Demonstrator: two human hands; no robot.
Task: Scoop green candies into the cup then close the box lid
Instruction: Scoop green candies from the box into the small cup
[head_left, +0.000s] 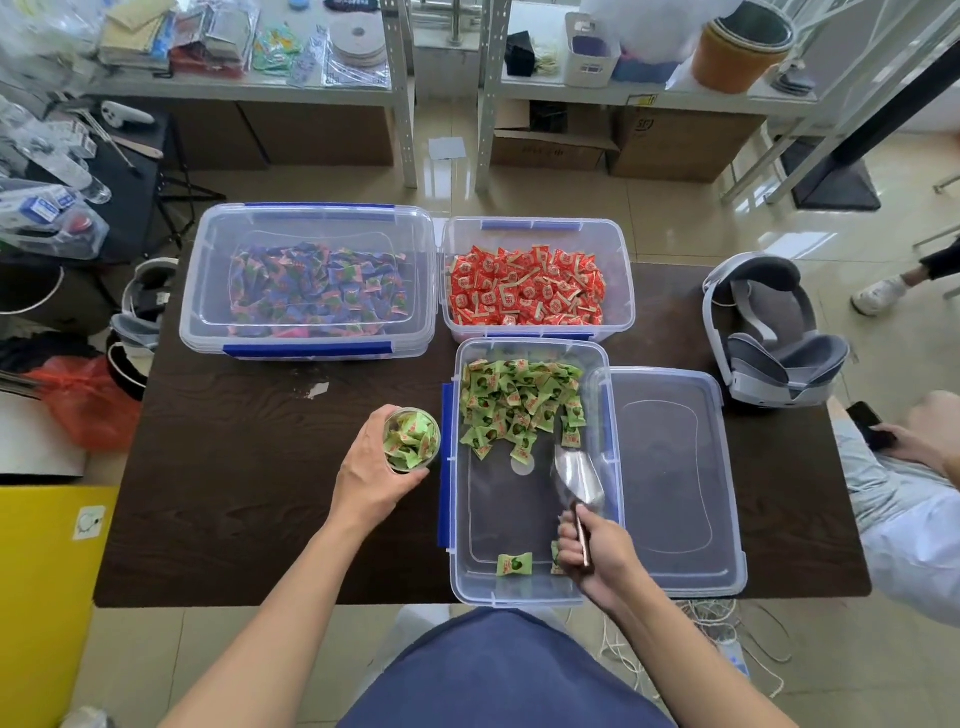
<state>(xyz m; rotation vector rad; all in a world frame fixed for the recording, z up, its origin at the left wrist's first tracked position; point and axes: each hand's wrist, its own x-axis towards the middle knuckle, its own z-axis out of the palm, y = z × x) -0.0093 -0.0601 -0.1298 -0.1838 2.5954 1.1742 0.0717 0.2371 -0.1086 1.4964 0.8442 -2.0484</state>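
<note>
A clear box (460, 571) stands open on the dark table, with green candies (514, 402) heaped in its far half and a stray one (514, 565) near its front wall. Its clear lid (675, 467) lies flat just right of it. My left hand (371, 480) grips a clear cup (411, 440) full of green candies, left of the box. My right hand (597, 553) holds the handle of a metal scoop (576, 475) inside the box, its bowl pointing toward the heap.
Behind stand a lidded box of purple candies (311, 288) and an open box of red candies (524, 293). A grey headset (769, 338) sits at the table's right. Another person's hand with a phone (872, 426) is at the right edge.
</note>
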